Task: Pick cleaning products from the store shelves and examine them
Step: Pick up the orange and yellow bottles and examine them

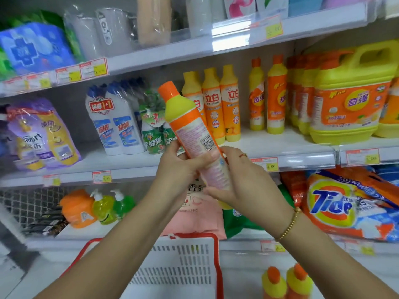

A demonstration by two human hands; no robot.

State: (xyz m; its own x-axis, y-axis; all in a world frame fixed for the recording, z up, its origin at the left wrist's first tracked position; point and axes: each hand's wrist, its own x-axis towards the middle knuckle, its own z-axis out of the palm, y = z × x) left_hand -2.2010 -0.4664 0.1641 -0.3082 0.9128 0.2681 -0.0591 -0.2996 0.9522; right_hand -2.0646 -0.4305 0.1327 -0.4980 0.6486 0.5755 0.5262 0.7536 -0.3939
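Bottle (pixel 192 131) is being held tilted, its orange cap rising above and left of both hands. Left hand (pixel 179 167) is gripping its lower body, thumb across the label. Right hand (pixel 244 180) is cupping its base with curled fingers. Basket (pixel 183 268) is sitting below the wrists.

You have one orange-capped bottle (pixel 190 128) at centre frame. Just right of it you see three yellow-necked bottles (pixel 211 104), then two slimmer bottles (pixel 277 93). At lower left, two pump bottles (pixel 103 209). At bottom right, two small bottles (pixel 299 281). One basket (pixel 185 242) at bottom centre, one Tide bag (pixel 332 203) at right.
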